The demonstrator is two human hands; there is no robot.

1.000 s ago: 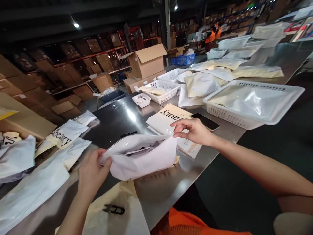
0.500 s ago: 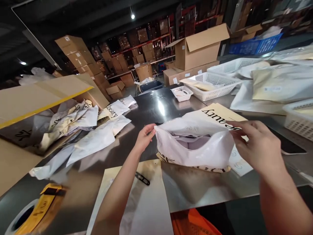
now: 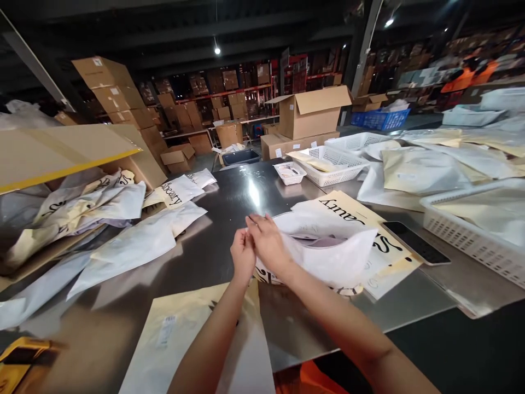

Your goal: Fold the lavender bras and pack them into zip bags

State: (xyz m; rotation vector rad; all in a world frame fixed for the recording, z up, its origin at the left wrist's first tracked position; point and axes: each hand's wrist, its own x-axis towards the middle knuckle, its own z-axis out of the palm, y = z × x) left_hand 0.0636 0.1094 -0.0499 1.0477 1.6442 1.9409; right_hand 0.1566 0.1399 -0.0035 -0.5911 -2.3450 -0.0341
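A white zip-top plastic bag point(image 3: 340, 262) with black lettering stands part open in front of me, and pale lilac contents show inside. My left hand point(image 3: 243, 256) is closed at the bag's left top corner. My right hand point(image 3: 268, 243) reaches across to the same corner, its fingers bent against the left ones. The pinched corner itself is hidden by the fingers. Beneath my left forearm lies a flat cream-and-white bag point(image 3: 166, 306) with a label. Small black parts beside that forearm belong to a tool mostly covered by it. Behind the open bag lies another printed bag point(image 3: 348, 210).
A carton point(image 3: 74, 145) of packed bags stands at left, with more bags point(image 3: 135, 246) beside it. A phone point(image 3: 416, 243) and white baskets point(image 3: 471, 232) are at right. A tape dispenser point(image 3: 20, 361) is at lower left. Another person point(image 3: 465, 79) in orange is far off.
My right hand has let go of the bag's right corner and crossed to the left corner beside my left hand. The bag's mouth has narrowed. The view has turned to the right.
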